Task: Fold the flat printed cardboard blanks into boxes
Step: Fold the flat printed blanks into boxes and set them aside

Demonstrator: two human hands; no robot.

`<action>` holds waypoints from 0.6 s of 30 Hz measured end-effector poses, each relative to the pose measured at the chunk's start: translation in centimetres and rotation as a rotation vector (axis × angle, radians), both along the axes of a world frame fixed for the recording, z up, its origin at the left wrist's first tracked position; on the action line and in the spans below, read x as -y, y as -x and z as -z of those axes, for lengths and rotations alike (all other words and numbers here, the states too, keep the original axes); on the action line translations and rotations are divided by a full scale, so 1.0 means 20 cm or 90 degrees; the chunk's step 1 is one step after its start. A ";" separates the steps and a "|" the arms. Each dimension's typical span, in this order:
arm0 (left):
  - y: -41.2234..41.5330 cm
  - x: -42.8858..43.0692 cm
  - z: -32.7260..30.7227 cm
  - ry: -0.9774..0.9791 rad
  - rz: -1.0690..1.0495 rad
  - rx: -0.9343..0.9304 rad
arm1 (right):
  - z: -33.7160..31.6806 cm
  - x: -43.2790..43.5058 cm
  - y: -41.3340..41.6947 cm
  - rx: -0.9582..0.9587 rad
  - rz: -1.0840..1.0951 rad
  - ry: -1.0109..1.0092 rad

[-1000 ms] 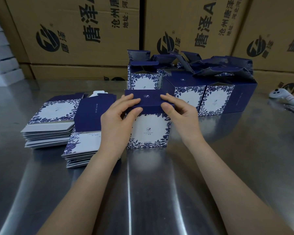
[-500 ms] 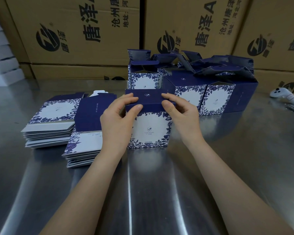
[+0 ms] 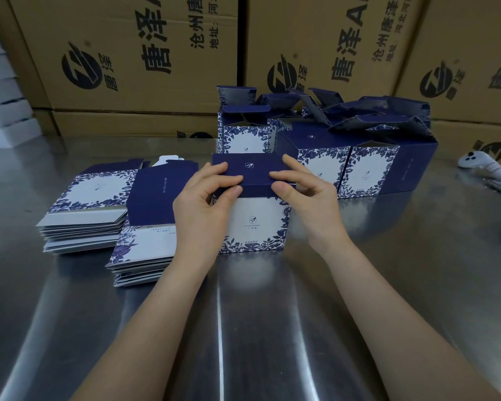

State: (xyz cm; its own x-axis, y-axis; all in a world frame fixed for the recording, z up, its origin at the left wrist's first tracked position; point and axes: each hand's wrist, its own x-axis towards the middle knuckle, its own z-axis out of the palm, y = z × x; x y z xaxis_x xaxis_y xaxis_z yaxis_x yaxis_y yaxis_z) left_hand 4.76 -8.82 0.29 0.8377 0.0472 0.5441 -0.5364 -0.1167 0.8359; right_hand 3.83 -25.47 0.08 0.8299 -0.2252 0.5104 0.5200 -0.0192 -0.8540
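A blue and white floral box (image 3: 255, 224) stands upright on the steel table (image 3: 272, 328) in front of me. Its dark blue lid flap (image 3: 252, 169) lies across the top. My left hand (image 3: 203, 204) pinches the lid's front left edge between thumb and fingers. My right hand (image 3: 307, 195) pinches the front right edge the same way. Two stacks of flat printed blanks (image 3: 90, 209) (image 3: 148, 235) lie to the left of the box, the nearer stack partly hidden by my left wrist.
Several folded boxes (image 3: 359, 166) with open top flaps stand clustered behind and to the right. Large brown cartons (image 3: 145, 68) wall off the back. A white handheld controller (image 3: 483, 166) lies at the far right. White foam blocks (image 3: 3, 111) are stacked at the far left.
Both hands stay on the lid. The flap has come down a little flatter over the box top, and the thumbs have curled further under its front edge.
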 end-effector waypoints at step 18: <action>-0.02 0.04 0.02 -0.142 -0.074 0.154 | -0.01 -0.06 0.03 0.020 0.102 0.102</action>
